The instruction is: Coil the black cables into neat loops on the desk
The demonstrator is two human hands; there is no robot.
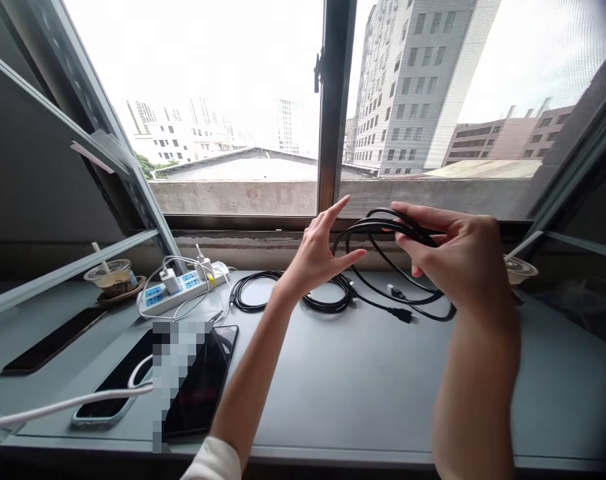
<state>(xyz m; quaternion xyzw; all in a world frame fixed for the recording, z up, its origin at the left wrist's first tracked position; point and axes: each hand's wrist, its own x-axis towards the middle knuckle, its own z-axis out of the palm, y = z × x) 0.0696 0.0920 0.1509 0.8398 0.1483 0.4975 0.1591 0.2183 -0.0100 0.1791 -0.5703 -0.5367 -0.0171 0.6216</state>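
Observation:
My right hand [457, 260] is closed on a loosely looped black cable [411, 231], pinching the upper strands between thumb and fingers. The loops hang down and to the left, and a dark plug [403, 315] dangles from them above the desk. My left hand [319, 252] is open, thumb and forefinger spread wide beside the loops' left side; whether it touches them I cannot tell. Behind my left hand, two coiled black cables lie on the desk: a left coil [250, 309] and a right coil [327, 309], partly covered by the hand.
A white power strip [183, 288] with white cords stands at the desk's back left. A tablet [203, 387] and two phones, one dark [55, 341] and one in a pale case [117, 387], lie left. Drink cups [113, 279] stand at both sides. Metal frame bars flank the window.

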